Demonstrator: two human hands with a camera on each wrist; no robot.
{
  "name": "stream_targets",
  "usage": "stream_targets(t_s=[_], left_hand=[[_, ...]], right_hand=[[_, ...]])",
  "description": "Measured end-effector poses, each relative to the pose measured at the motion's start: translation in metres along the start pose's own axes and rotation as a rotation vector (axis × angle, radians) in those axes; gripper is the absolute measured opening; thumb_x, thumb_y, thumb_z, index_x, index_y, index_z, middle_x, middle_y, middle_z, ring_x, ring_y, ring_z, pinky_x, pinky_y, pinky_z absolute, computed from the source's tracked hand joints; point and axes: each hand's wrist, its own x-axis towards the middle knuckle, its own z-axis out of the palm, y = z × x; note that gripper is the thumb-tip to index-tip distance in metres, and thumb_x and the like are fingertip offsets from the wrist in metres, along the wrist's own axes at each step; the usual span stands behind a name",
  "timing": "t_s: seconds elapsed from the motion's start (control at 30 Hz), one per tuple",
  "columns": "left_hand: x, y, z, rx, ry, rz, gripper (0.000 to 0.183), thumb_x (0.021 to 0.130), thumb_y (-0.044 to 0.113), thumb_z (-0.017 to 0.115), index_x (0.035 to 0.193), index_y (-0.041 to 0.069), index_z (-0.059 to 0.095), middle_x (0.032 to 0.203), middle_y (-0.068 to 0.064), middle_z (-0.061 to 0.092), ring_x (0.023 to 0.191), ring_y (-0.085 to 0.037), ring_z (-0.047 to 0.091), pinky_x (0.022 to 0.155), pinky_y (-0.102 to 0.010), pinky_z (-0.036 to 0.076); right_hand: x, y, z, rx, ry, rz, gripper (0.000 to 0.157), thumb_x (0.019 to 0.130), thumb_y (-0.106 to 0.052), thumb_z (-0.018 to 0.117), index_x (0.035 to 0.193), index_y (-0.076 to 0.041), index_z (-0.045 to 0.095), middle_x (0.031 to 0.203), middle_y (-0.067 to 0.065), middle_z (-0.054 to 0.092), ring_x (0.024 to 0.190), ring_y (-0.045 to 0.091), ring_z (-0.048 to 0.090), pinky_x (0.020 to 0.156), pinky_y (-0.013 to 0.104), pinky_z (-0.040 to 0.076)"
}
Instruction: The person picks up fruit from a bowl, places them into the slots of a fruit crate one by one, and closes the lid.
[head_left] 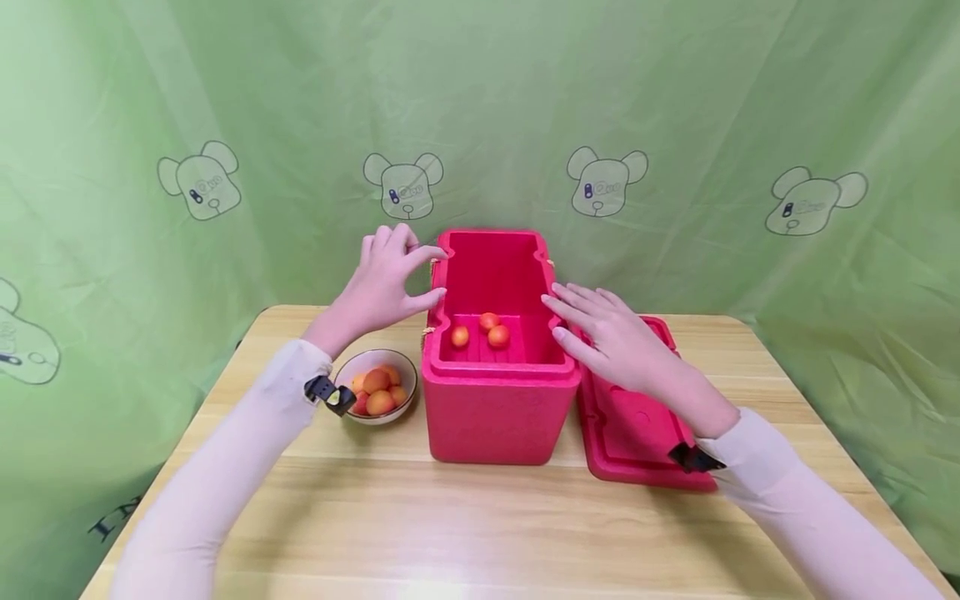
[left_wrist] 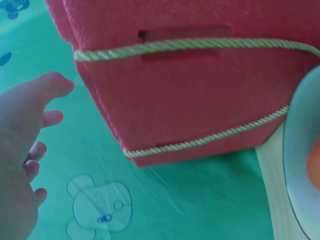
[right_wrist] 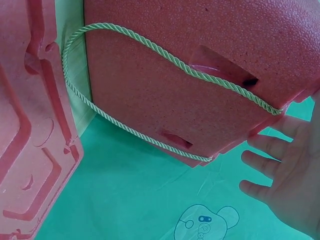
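A red foam box (head_left: 498,417) stands lidless, three small orange-red fruits (head_left: 498,336) on its floor. At its left rim is my left hand (head_left: 382,279), thumb and index finger spread apart with nothing between them, the other fingers bent. Across the box, my right hand (head_left: 618,337) has its straight fingers (right_wrist: 262,162) along the right rim, palm facing down. A twisted cord (left_wrist: 200,45) runs along the left side of the box, and another cord (right_wrist: 150,47) loops on the right side.
Left of the box, a white bowl (head_left: 405,360) with a dark rim holds several orange fruits (head_left: 377,382). The red lid (head_left: 637,425) lies on the wooden table (head_left: 360,525) at the right, partly under my right forearm. A green curtain (head_left: 495,108) with bear drawings hangs behind.
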Motion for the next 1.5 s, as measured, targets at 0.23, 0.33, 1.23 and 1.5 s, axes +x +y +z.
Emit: stream_targets(t_s=[0.23, 0.33, 1.23, 1.5], left_hand=[[-0.019, -0.018, -0.007, -0.008, 0.008, -0.050, 0.042, 0.087, 0.036, 0.076, 0.124, 0.017, 0.068, 0.100, -0.009, 0.044, 0.096, -0.030, 0.036, 0.090, -0.048, 0.027], [-0.027, -0.025, -0.007, 0.002, 0.012, -0.062, 0.042, 0.087, 0.036, 0.076, 0.123, 0.018, 0.069, 0.099, -0.008, 0.043, 0.096, -0.030, 0.036, 0.089, -0.048, 0.026], [-0.099, -0.057, 0.013, -0.004, -0.190, -0.120, 0.036, 0.084, 0.033, 0.078, 0.117, 0.018, 0.072, 0.099, -0.008, 0.045, 0.093, -0.028, 0.035, 0.083, -0.042, 0.025], [-0.109, -0.059, 0.015, 0.004, -0.234, -0.075, 0.036, 0.080, 0.031, 0.083, 0.114, 0.021, 0.073, 0.100, -0.008, 0.047, 0.092, -0.027, 0.037, 0.081, -0.041, 0.026]], right_hand=[[0.001, 0.000, 0.000, -0.001, 0.000, 0.004, 0.062, 0.102, -0.040, 0.054, 0.159, -0.023, 0.037, 0.168, 0.005, 0.029, 0.155, 0.033, 0.026, 0.124, 0.059, 0.016], [0.001, -0.001, -0.001, 0.004, -0.007, 0.009, 0.062, 0.102, -0.039, 0.055, 0.159, -0.022, 0.037, 0.168, 0.005, 0.029, 0.155, 0.034, 0.026, 0.124, 0.059, 0.016], [0.000, 0.000, 0.002, 0.020, 0.018, -0.006, 0.061, 0.102, -0.038, 0.055, 0.158, -0.022, 0.038, 0.168, 0.003, 0.029, 0.154, 0.031, 0.029, 0.123, 0.057, 0.021], [-0.001, -0.001, 0.001, 0.024, 0.023, -0.008, 0.060, 0.102, -0.036, 0.055, 0.158, -0.020, 0.039, 0.168, 0.005, 0.030, 0.154, 0.031, 0.030, 0.123, 0.056, 0.023]])
